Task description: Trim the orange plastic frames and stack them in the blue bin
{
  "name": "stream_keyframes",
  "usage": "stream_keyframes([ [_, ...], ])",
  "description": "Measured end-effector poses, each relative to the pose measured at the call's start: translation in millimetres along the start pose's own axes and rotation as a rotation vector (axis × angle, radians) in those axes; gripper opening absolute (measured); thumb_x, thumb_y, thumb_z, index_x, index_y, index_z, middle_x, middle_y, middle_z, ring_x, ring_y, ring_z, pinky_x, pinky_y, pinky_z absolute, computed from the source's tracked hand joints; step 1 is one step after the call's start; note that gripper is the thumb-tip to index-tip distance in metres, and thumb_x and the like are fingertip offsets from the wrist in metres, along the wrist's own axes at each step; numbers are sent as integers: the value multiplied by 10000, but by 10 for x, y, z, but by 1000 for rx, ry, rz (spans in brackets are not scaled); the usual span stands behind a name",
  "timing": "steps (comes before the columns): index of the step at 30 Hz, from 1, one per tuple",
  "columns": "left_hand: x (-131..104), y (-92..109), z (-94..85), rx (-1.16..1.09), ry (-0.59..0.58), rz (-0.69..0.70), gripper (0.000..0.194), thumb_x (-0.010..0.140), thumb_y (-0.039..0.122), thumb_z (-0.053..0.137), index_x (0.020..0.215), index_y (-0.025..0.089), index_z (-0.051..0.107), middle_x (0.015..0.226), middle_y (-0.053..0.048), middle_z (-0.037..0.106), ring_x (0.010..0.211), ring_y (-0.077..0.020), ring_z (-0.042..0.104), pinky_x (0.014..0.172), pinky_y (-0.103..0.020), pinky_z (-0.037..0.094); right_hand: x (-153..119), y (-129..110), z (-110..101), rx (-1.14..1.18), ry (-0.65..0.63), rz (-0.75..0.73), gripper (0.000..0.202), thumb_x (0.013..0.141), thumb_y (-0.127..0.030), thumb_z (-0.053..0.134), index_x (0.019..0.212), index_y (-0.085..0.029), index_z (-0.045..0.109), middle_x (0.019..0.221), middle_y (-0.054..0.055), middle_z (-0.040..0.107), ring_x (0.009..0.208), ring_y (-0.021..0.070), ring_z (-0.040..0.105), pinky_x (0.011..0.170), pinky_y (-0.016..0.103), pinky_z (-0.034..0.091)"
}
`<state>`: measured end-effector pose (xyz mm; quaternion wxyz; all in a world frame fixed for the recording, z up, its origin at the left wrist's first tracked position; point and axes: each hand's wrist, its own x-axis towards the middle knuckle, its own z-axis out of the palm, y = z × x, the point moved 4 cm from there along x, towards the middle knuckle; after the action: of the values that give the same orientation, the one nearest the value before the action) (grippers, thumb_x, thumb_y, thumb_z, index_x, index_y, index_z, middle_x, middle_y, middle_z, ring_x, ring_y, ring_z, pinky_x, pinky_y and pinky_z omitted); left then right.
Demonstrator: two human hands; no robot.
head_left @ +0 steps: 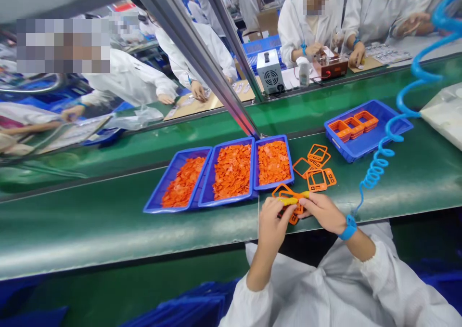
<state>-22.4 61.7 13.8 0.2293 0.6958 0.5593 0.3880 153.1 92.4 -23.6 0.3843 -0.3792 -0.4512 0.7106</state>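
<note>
My left hand [275, 218] and my right hand [320, 210] meet at the table's front edge, both closed on an orange frame [300, 206] between them. Yellow covers sit on some fingertips. More orange frames lie under and just behind my hands. A loose group of orange frames [317, 178] rests on the green surface beyond my right hand. Left of it stand three blue trays holding small orange pieces: a right tray [273, 163], a middle tray [233, 173] and a left tray [182, 182]. A blue band circles my right wrist.
Stacked orange frames [349, 127] stand in a blue tray [378, 141] at the right. A coiled blue cord [375, 170] hangs down to my right wristband. Metal posts [202, 52] rise behind the trays. Several people in white work across the green bench [108, 197], near a white box [270, 74].
</note>
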Motion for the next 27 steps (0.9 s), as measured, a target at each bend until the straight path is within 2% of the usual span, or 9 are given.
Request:
stream_keyframes([
  [4, -14, 36, 55, 50, 34, -2, 204, 1105, 419, 694, 1039, 298, 844, 975, -36, 830, 903, -253, 668, 805, -412, 532, -26, -27, -27, 8, -29, -22, 539, 939, -736, 778, 1055, -212, 824, 1033, 31, 819, 892, 251, 829, 881, 432, 745],
  [10, -29, 77, 78, 135, 79, -11, 207, 1095, 430, 713, 986, 297, 828, 835, -12, 783, 822, -243, 636, 821, -433, 487, -40, 18, -17, -16, -78, 3, 460, 906, -617, 856, 1133, -221, 800, 1041, 30, 835, 957, 273, 832, 946, 456, 718],
  [13, -36, 88, 82, 167, 81, 13, 234, 1112, 418, 681, 975, 298, 828, 816, -15, 773, 831, -246, 636, 845, -440, 481, -50, 14, 0, -50, -69, -23, 404, 927, -571, 836, 1138, -229, 789, 1046, 37, 839, 941, 271, 823, 908, 444, 720],
  [16, -43, 96, 90, 172, 85, 18, 264, 1119, 419, 661, 961, 285, 824, 800, -20, 748, 820, -242, 634, 852, -437, 480, -66, -20, -7, -173, -34, -77, 310, 995, -523, 750, 1075, -226, 792, 968, 33, 829, 890, 267, 811, 878, 423, 708],
  [20, -45, 104, 93, 148, 94, -65, 229, 1088, 393, 708, 936, 265, 823, 812, -20, 736, 805, -232, 630, 832, -410, 476, -68, -58, -27, -288, -32, -112, 292, 1038, -483, 685, 1082, -214, 790, 914, 31, 815, 859, 262, 798, 838, 392, 690],
  [24, -13, 128, 85, 151, 45, -136, 129, 1039, 290, 765, 931, 257, 828, 800, -9, 732, 828, -230, 640, 859, -397, 459, -59, -53, -42, -284, -70, -102, 310, 1046, -504, 684, 1056, -205, 765, 952, 46, 814, 868, 259, 786, 814, 373, 678],
  [27, 15, 145, 66, 135, 18, -154, 137, 1008, 252, 798, 872, 243, 806, 793, -9, 734, 836, -231, 648, 841, -382, 448, -69, -41, -54, -332, -68, -104, 315, 1064, -502, 664, 990, -206, 744, 906, 40, 802, 832, 252, 778, 777, 360, 662],
])
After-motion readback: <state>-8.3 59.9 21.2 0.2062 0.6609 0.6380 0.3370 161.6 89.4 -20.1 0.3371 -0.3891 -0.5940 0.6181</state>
